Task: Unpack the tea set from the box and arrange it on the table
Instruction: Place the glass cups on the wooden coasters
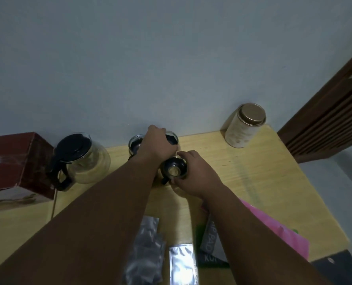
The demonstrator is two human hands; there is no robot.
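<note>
A glass teapot [82, 159] with a black lid and handle stands at the back left of the wooden table [263, 182]. Three small glass cups with black bases sit near the wall: one [135, 144] at the left, one [172, 137] under my left hand [158, 142], and one [174, 170] in front. My left hand reaches over the far cup with fingers curled on it. My right hand [193, 173] grips the nearer cup from the right. The dark red box [16, 161] lies at the left edge.
A cream tin [245, 126] with a gold lid stands at the back right corner. Silver foil packets [181, 264] and clear wrap [144, 249] lie near the front edge, beside a pink bag [277, 229]. A brown slatted panel [331, 120] stands at the right.
</note>
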